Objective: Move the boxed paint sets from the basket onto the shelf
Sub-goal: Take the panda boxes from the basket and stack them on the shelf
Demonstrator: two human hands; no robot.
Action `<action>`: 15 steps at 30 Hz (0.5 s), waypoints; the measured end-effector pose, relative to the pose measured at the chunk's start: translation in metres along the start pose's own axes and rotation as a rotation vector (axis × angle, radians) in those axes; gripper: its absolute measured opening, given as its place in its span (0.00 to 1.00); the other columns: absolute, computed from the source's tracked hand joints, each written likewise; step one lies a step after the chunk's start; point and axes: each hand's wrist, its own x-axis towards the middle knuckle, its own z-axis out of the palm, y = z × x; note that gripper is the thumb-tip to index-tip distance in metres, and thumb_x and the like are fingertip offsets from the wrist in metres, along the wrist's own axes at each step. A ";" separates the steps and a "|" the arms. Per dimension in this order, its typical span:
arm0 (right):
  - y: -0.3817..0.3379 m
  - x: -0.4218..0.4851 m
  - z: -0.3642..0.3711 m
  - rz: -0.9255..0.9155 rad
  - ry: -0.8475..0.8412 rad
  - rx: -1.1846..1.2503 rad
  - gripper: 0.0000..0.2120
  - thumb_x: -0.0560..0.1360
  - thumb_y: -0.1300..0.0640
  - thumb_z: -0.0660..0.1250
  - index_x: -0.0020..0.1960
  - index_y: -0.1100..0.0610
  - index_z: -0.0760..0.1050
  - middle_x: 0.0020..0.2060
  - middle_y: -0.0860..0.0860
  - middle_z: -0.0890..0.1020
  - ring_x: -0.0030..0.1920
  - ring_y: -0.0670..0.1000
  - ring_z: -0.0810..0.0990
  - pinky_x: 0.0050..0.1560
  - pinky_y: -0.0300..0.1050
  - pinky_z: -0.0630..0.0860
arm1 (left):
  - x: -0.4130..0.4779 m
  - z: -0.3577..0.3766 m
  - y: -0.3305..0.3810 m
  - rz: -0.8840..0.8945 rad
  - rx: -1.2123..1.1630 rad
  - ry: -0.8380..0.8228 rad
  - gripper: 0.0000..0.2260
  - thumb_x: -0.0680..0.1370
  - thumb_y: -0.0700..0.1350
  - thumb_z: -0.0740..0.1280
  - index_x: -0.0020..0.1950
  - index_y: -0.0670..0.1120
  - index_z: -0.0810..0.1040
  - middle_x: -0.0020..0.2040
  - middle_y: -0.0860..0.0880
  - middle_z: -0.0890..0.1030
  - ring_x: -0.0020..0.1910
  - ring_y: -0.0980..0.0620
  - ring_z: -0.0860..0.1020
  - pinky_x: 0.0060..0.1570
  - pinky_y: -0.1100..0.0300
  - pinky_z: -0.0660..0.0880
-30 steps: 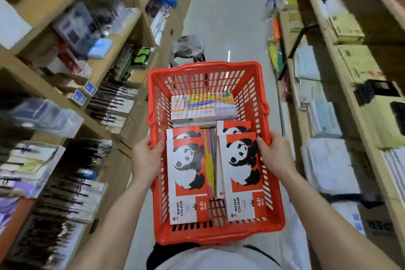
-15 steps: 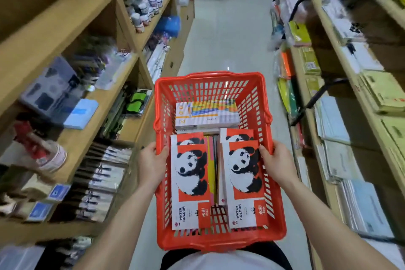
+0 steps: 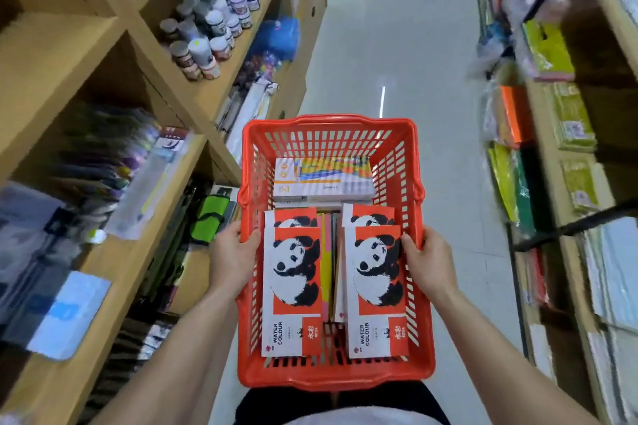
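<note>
**LOCATION: ART-SUPPLY SHOP, AISLE**

Reference item: red slatted plastic shopping basket (image 3: 331, 121).
Left of it: tall light-wood shelving unit (image 3: 51, 55), stocked with rows of small lidded paint jars (image 3: 207, 45).
Right of it: second wooden shelf run (image 3: 549, 134), holding flat yellow-green wrapped packs (image 3: 573, 121).
Beyond it: pale glossy floor aisle (image 3: 397, 45).
Inside it: white-and-red panda-print boxes (image 3: 293, 286) marked "WATER COLOUR".

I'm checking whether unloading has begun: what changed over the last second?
The person carried the basket forward along the aisle: the paint jars on the left drew nearer, and the green pouch now sits beside the left hand. Nothing was grasped or released. Left hand and right hand still hold the basket's side rims; the panda boxes and striped box stay inside.
</note>
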 end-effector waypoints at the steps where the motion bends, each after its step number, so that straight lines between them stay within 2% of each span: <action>1: -0.005 0.026 0.010 0.011 -0.001 -0.012 0.07 0.82 0.55 0.65 0.51 0.57 0.80 0.43 0.52 0.86 0.42 0.54 0.83 0.39 0.46 0.73 | 0.028 0.009 0.000 0.005 0.023 0.004 0.08 0.79 0.44 0.71 0.41 0.54 0.82 0.33 0.52 0.84 0.29 0.58 0.79 0.30 0.58 0.74; 4: -0.016 0.096 0.043 0.050 -0.013 -0.025 0.08 0.82 0.56 0.65 0.53 0.60 0.81 0.43 0.54 0.85 0.44 0.57 0.83 0.41 0.47 0.71 | 0.107 0.036 -0.003 -0.040 0.090 -0.003 0.08 0.79 0.46 0.71 0.39 0.54 0.80 0.33 0.47 0.83 0.29 0.47 0.79 0.33 0.51 0.76; 7: -0.020 0.158 0.077 0.091 -0.002 -0.032 0.08 0.82 0.56 0.65 0.55 0.59 0.81 0.46 0.55 0.86 0.46 0.56 0.83 0.43 0.46 0.71 | 0.177 0.063 -0.008 -0.047 0.109 -0.034 0.08 0.78 0.46 0.70 0.41 0.58 0.81 0.34 0.55 0.84 0.32 0.51 0.82 0.35 0.52 0.77; 9: -0.019 0.198 0.099 0.114 0.005 -0.038 0.09 0.82 0.56 0.65 0.55 0.59 0.81 0.47 0.55 0.87 0.47 0.57 0.83 0.43 0.46 0.72 | 0.223 0.082 -0.013 -0.056 0.124 -0.076 0.04 0.78 0.46 0.70 0.48 0.55 0.83 0.38 0.53 0.86 0.38 0.48 0.85 0.40 0.51 0.81; 11: -0.019 0.234 0.121 0.154 0.022 -0.046 0.09 0.82 0.55 0.65 0.55 0.59 0.81 0.47 0.55 0.87 0.47 0.58 0.84 0.44 0.47 0.74 | 0.267 0.101 -0.022 -0.077 0.145 -0.101 0.03 0.79 0.46 0.70 0.49 0.54 0.83 0.41 0.51 0.87 0.40 0.48 0.85 0.40 0.50 0.81; 13: -0.018 0.263 0.142 0.181 0.032 -0.050 0.10 0.82 0.54 0.65 0.55 0.58 0.81 0.47 0.55 0.87 0.48 0.58 0.85 0.45 0.48 0.75 | 0.304 0.119 -0.030 -0.080 0.133 -0.124 0.06 0.79 0.45 0.70 0.44 0.56 0.80 0.37 0.56 0.85 0.33 0.61 0.82 0.32 0.60 0.76; 15: -0.016 0.288 0.161 0.221 0.051 -0.063 0.09 0.82 0.54 0.65 0.54 0.59 0.81 0.46 0.56 0.87 0.48 0.60 0.85 0.44 0.48 0.75 | 0.336 0.134 -0.036 -0.086 0.124 -0.161 0.08 0.80 0.44 0.70 0.45 0.57 0.80 0.36 0.60 0.83 0.29 0.68 0.80 0.25 0.74 0.69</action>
